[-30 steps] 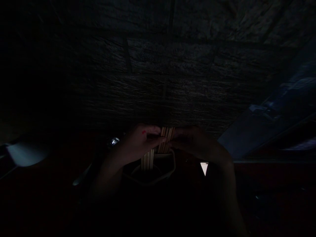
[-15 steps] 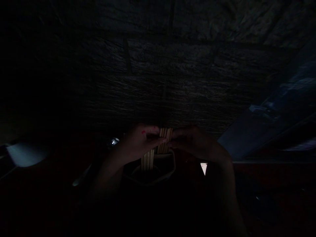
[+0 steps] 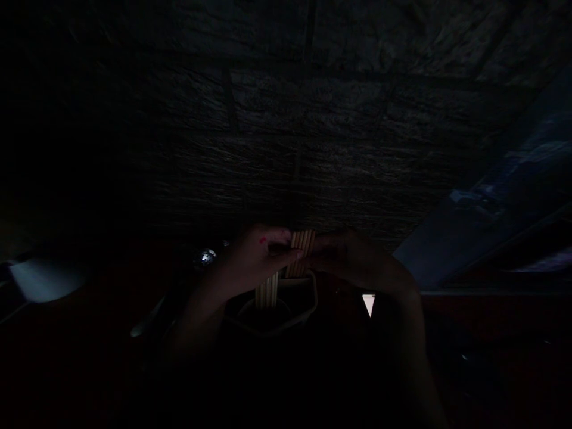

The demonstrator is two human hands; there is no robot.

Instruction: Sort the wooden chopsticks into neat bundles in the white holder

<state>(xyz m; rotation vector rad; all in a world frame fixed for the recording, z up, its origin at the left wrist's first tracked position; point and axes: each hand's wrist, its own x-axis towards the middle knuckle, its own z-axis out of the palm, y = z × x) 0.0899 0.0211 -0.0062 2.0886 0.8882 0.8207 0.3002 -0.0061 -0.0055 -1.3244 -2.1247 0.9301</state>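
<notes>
At the far left edge, a pale curved shape (image 3: 44,279) shows dimly against the dark — what it is cannot be told. Right of it lie a faint pale sliver (image 3: 147,319) and a small shiny round object (image 3: 206,257), both close to the left forearm.

Next comes the left hand (image 3: 254,256), closed around a bundle of thin wooden sticks (image 3: 300,250), thumb and fingers pinching across it. One fingernail carries a red mark. The sticks stand nearly upright, their long axis running from the hands down into an angular pale-rimmed container (image 3: 308,298) directly beneath. Their tops rise just above the fingers, and a second patch (image 3: 267,293) of them shows below the left palm, inside the rim. Five or six sticks can be made out at the top; the light is too poor for an exact count.

The right hand (image 3: 353,259) meets the bundle from the other side, fingertips closed on the same sticks and touching the left hand's — both hands equally near, the bundle between them.

Further right, a small bright triangle (image 3: 369,304) glows beside the right wrist, and a pale slanted surface (image 3: 469,232) rises toward the corner. Behind everything stands a dark brick wall (image 3: 286,131).
</notes>
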